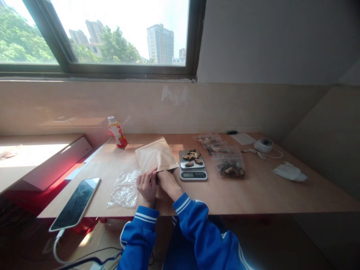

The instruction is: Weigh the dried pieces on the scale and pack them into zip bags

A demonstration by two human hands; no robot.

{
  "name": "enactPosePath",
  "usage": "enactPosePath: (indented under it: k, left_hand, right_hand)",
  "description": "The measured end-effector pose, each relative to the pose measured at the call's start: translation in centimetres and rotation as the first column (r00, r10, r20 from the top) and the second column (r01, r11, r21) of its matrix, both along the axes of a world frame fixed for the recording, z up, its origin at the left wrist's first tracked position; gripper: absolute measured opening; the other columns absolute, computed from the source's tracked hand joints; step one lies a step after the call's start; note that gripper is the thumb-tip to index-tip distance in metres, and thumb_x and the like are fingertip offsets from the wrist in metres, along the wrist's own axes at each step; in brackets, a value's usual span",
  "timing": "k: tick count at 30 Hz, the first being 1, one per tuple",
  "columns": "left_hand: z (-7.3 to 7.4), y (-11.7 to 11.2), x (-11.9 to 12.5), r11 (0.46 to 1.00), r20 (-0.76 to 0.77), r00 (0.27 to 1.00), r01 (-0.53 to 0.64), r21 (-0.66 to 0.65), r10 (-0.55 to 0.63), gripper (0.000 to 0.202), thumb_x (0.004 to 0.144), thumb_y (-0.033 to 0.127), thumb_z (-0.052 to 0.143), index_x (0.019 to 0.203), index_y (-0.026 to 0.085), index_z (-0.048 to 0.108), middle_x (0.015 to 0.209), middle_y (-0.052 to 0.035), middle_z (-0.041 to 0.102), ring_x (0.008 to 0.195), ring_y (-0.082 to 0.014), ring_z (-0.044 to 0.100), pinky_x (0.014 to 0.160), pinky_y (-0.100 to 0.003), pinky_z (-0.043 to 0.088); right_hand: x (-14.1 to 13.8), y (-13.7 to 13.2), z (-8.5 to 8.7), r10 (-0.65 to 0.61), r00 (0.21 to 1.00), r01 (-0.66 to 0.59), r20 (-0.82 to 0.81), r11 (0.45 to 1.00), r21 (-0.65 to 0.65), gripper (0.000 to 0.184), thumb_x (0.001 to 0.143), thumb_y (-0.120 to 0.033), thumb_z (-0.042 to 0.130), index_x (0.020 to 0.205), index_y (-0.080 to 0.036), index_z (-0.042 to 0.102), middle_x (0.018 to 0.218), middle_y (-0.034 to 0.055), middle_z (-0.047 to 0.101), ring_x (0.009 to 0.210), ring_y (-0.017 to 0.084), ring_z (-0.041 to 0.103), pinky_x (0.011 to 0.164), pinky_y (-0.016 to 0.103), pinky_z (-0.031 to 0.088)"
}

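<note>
Currently, both hands are close together at the lower edge of a kraft paper envelope (156, 155), which sits tilted near the middle of a wooden table (261, 195). The left hand (146, 186) has its fingers (143, 182) together and bent at this edge, seemingly pinching it. The right hand (165, 182) goes behind the edge, so its fingers are hidden and their state cannot be told. Beside them lie a crumpled clear plastic bag (124, 189) and a digital kitchen scale (193, 174), whose tray holds some dark dried pieces (192, 157). Further right, one zip bag (230, 167) already contains similar pieces, and more bags (213, 141) overlap behind it, their contents hard to make out. The inside of the envelope cannot be seen, so whether anything is in it is unclear.
</note>
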State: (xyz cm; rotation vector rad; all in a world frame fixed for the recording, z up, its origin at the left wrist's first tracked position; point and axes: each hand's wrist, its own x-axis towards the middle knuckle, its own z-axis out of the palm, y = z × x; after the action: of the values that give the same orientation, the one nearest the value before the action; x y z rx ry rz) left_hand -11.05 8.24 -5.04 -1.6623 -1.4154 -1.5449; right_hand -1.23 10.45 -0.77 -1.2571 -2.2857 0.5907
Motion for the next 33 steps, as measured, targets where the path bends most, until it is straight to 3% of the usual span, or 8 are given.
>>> enactPosePath:
  k: [2, 5, 8, 14, 17, 21, 26, 33]
  left_hand:
    - [0.1, 0.0, 0.0, 1.0, -0.002, 1.0, -0.001, 0.008, 0.001, 0.017, 0.089, 0.017, 0.054, 0.097, 0.018, 0.068, 0.085, -0.0054, 0.073, 0.07, -0.0166, 0.06, 0.074, -0.031, 0.044]
    - [0.2, 0.0, 0.0, 1.0, 0.002, 1.0, -0.004, 0.012, 0.004, 0.017, 0.089, 0.017, 0.053, 0.097, 0.018, 0.068, 0.085, -0.0055, 0.073, 0.069, -0.0169, 0.06, 0.074, -0.031, 0.043]
    - [0.3, 0.0, 0.0, 1.0, 0.017, 1.0, -0.002, 0.012, 0.001, 0.017, 0.09, 0.017, 0.053, 0.097, 0.018, 0.068, 0.085, -0.0058, 0.073, 0.07, -0.0172, 0.059, 0.073, -0.031, 0.043]
    - [0.0, 0.1, 0.0, 1.0, 0.056, 0.998, 0.026, -0.01, -0.026, 0.016, 0.09, 0.019, 0.053, 0.094, 0.019, 0.069, 0.086, -0.0057, 0.073, 0.071, -0.0173, 0.06, 0.074, -0.032, 0.043]
    - [0.0, 0.2, -0.1, 0.999, 0.054, 0.998, 0.041, 0.001, -0.041, 0.016, 0.089, 0.019, 0.054, 0.094, 0.019, 0.069, 0.085, -0.0052, 0.073, 0.07, -0.0169, 0.06, 0.073, -0.032, 0.044]
    - [0.0, 0.3, -0.1, 0.998, 0.044, 0.997, 0.068, 0.009, -0.069, 0.016, 0.089, 0.018, 0.054, 0.095, 0.019, 0.069, 0.086, -0.0049, 0.073, 0.071, -0.017, 0.061, 0.073, -0.031, 0.044]
    - [-0.2, 0.3, -0.1, 0.996, 0.044, 0.995, 0.087, -0.009, -0.086, 0.015, 0.089, 0.018, 0.054, 0.095, 0.02, 0.068, 0.087, -0.0044, 0.074, 0.073, -0.0175, 0.062, 0.074, -0.032, 0.045]
    - [-0.4, 0.4, -0.2, 0.995, 0.057, 0.994, 0.096, -0.03, -0.094, 0.016, 0.089, 0.02, 0.053, 0.095, 0.021, 0.068, 0.087, -0.0045, 0.074, 0.076, -0.018, 0.063, 0.075, -0.032, 0.045]
  right_hand:
    - [0.5, -1.0, -0.2, 0.03, 0.999, -0.031, 0.034, 0.999, 0.029, 0.021, 0.09, -0.012, 0.049, 0.081, -0.01, 0.068, 0.083, 0.0115, 0.07, 0.079, 0.023, 0.066, 0.074, 0.031, 0.052]
    - [1.4, -2.3, -0.7, 0.015, 1.0, -0.017, 0.015, 0.99, 0.143, 0.026, 0.091, -0.006, 0.042, 0.1, -0.012, 0.066, 0.1, 0.0135, 0.07, 0.094, 0.023, 0.065, 0.086, 0.034, 0.051]
    - [2.6, -3.3, -1.3, -0.022, 0.981, 0.053, -0.192, 0.986, 0.158, 0.027, 0.092, -0.008, 0.041, 0.111, -0.014, 0.06, 0.105, 0.0131, 0.068, 0.101, 0.022, 0.064, 0.088, 0.036, 0.052]
    - [6.9, -4.6, -1.0, 0.0, 0.729, 0.001, -0.685, 1.0, 0.001, 0.011, 0.089, -0.026, 0.055, 0.1, -0.022, 0.055, 0.103, 0.0043, 0.069, 0.098, 0.018, 0.068, 0.086, 0.031, 0.055]
    - [10.3, -3.9, -0.6, -0.116, 0.776, 0.191, -0.62, 0.98, 0.055, 0.007, 0.088, -0.028, 0.057, 0.092, -0.022, 0.059, 0.1, 0.0036, 0.07, 0.097, 0.02, 0.066, 0.087, 0.034, 0.053]
    - [14.8, -1.4, -0.8, -0.321, 0.864, 0.443, -0.389, 0.851, 0.281, 0.008, 0.088, -0.024, 0.056, 0.087, -0.02, 0.063, 0.093, 0.0065, 0.068, 0.093, 0.023, 0.061, 0.084, 0.037, 0.048]
    - [16.7, 0.7, -1.3, -0.483, 0.872, 0.469, -0.079, 0.777, 0.421, 0.011, 0.087, -0.017, 0.056, 0.087, -0.019, 0.067, 0.09, 0.0067, 0.066, 0.088, 0.023, 0.056, 0.077, 0.034, 0.042]
    - [16.5, 0.9, -2.2, -0.488, 0.869, 0.403, 0.078, 0.791, 0.46, 0.016, 0.089, -0.021, 0.055, 0.096, -0.022, 0.07, 0.098, 0.007, 0.064, 0.09, 0.023, 0.055, 0.077, 0.034, 0.039]
